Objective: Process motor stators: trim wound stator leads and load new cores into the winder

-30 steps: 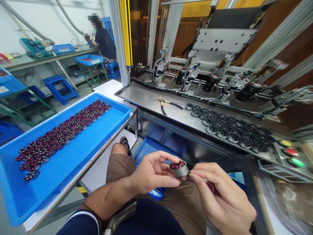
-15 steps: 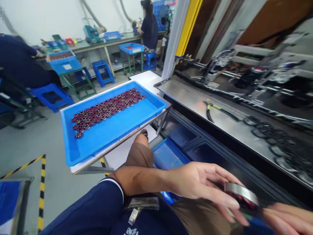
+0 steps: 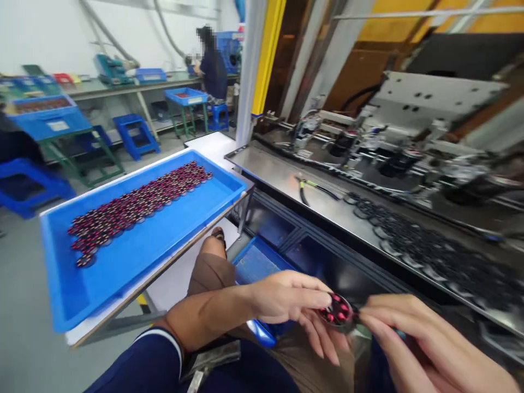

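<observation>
Between the thumb and fingers of my left hand (image 3: 292, 303) is a round motor stator (image 3: 340, 312) with red coils inside a dark ring, its coil side tilted up toward me. The fingers curl under it, and the thumb lies over its edge. My right hand (image 3: 421, 338) is closed in a pinch just at the stator's right side. A small dark bit shows at those fingertips, too small to make out. Many similar red-coiled stators stand in rows in the blue tray (image 3: 164, 245) on the table to my left.
Pliers (image 3: 319, 188) with green-and-black handles lie on the metal bench (image 3: 278, 169), beside a long heap of black rings (image 3: 426, 245). Machine fixtures (image 3: 347, 136) stand behind. Below is a blue bin (image 3: 262, 259). A co-worker (image 3: 213, 71) sits at the far bench.
My view has swung to the right. The stator has turned from showing its metal rim to showing its red coils. My right hand has come further into view, still pinching beside it.
</observation>
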The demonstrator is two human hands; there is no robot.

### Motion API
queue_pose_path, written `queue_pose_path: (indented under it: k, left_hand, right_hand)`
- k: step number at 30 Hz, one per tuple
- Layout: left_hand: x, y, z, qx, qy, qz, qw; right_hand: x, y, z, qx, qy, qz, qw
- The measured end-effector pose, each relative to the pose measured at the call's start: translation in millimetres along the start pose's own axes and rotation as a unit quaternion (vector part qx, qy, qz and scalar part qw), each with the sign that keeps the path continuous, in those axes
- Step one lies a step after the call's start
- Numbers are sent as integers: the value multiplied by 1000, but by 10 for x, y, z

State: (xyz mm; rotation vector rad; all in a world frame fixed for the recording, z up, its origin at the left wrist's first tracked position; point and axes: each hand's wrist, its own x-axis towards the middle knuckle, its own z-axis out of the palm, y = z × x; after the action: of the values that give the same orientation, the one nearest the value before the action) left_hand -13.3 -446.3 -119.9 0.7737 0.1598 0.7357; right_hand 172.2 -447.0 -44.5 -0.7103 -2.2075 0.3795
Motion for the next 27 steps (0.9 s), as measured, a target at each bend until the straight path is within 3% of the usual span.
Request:
queue_pose_path:
  k: [3, 6, 8, 11, 13, 14, 17, 19, 23, 25, 27]
  left_hand:
    - [-92, 32, 126, -7, 149, 166, 975]
    - [-115, 79, 189, -18, 201, 263, 944]
    - [-85, 90, 154, -24, 194, 239, 951]
    - [-21, 31, -12, 7, 125, 50, 991]
    - [-3, -31, -135, 27, 60, -68, 995]
    - [-3, -54, -174, 31, 33, -96, 994]
    - [-28, -64, -139, 35, 14, -47, 998]
    - [-59, -23, -24, 58, 67, 50, 995]
    - [-92, 65, 153, 70, 189, 229, 952]
    - [-62, 78, 144, 46, 195, 217, 956]
    - [-11, 77, 84, 23, 118, 90, 989]
  right_hand:
    - [116, -91, 23, -33, 26, 11, 999]
    - [153, -107, 69, 3, 57, 34, 998]
    - [178, -111, 93, 52, 61, 24, 996]
    - [212, -100, 98, 117, 50, -6, 992]
    - [212, -80, 87, 133, 53, -14, 990]
    - [204, -69, 79, 133, 58, -13, 989]
    - [173, -47, 46, 104, 83, 4, 991]
    - [161, -50, 21, 79, 94, 21, 992]
    - [161, -77, -12, 70, 91, 49, 992]
    - [154, -84, -17, 93, 77, 40, 992]
    - [139, -79, -20, 116, 61, 28, 991]
